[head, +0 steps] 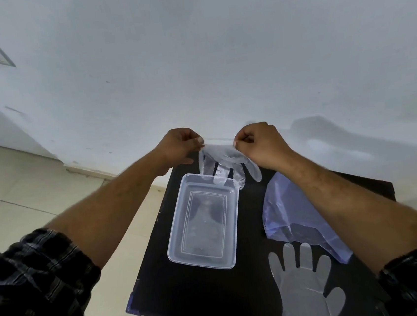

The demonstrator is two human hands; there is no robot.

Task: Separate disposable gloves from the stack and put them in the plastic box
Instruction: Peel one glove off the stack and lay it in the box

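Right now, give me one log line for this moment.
left hand: pinching glove cuff | right hand: pinching cuff | glove: held over box far end | box | stack: on table

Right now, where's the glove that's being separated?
In the head view, the clear disposable glove hangs between the left hand and right hand, pinched by its cuff, its fingers dangling over the far end of the plastic box.

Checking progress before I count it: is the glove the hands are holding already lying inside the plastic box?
No: both hands hold the glove up by its cuff, above the plastic box's far end.
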